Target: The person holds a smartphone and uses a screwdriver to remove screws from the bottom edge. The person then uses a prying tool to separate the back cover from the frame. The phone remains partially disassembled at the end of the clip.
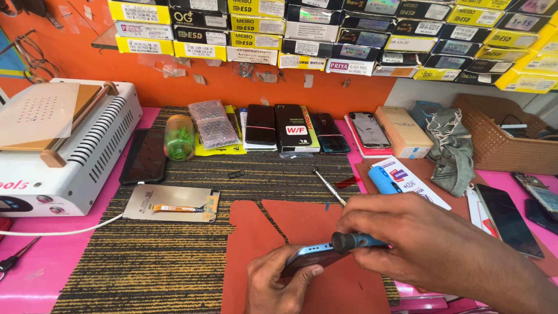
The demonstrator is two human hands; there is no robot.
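My left hand (273,288) grips a blue-grey phone (305,257) by its near edge, holding it tilted over a red-brown mat (279,227). My right hand (418,244) is closed around a screwdriver with a dark and blue handle (354,241), its tip end against the phone's upper side. Just beyond my right hand, a second slim screwdriver (328,185) lies on the striped mat.
A detached phone screen with an orange flex cable (173,203) lies left. A white heating machine (61,145) stands far left. Phones and boxes line the back, with a green jar (179,137), a grey cloth (450,148) and a brown basket (500,142).
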